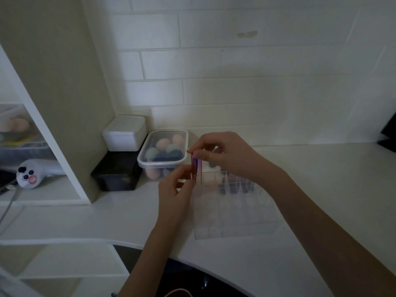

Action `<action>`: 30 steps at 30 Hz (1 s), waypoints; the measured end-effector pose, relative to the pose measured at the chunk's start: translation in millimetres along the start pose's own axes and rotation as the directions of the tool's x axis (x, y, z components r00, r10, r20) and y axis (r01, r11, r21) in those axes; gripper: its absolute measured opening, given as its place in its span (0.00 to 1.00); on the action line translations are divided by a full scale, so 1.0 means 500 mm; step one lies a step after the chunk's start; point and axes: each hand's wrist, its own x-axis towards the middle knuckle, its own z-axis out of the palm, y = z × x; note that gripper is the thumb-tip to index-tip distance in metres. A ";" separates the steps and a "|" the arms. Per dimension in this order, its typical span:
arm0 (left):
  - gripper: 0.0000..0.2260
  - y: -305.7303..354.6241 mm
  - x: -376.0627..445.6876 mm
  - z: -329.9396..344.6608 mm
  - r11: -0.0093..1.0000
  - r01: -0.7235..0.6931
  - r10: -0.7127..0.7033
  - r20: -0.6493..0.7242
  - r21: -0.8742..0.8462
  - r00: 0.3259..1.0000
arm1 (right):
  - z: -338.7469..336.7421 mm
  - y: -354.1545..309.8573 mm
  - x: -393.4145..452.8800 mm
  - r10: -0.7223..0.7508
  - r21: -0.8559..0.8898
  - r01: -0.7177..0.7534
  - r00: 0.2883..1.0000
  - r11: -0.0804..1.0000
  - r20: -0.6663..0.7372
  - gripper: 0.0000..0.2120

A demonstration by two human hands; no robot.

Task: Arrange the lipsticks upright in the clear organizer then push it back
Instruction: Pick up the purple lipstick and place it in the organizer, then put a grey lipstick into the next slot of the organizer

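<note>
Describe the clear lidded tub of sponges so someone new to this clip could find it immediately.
Start at the tiled wall where it meets the white counter. Near the left corner sits the clear tub, just left of the hands. Unlike the opaque white box and black box beside it, it is see-through, showing egg-shaped pink, green and dark sponges inside.

Left hand [174,189] raised at centre, fingers curled toward one o'clock, right hand [222,153] just above it at one o'clock, thumb and fingers pinched together (both bare-armed), forearms entering from six and four o'clock
</note>
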 end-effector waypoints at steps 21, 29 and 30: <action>0.16 0.012 0.129 0.015 0.950 0.257 -0.166 0.415 -0.176 0.895 | -0.079 0.307 -0.031 0.400 -0.131 -0.472 0.840 0.872 -0.366 0.11; 0.25 -0.029 0.242 0.142 0.934 0.100 -0.282 0.538 0.343 0.794 | -0.076 0.331 -0.046 0.391 -0.105 -0.466 0.827 0.878 -0.404 0.08; 0.26 -0.033 0.243 0.150 0.881 0.022 -0.319 0.557 0.473 0.767 | -0.074 0.330 -0.045 0.397 -0.090 -0.468 0.824 0.879 -0.403 0.08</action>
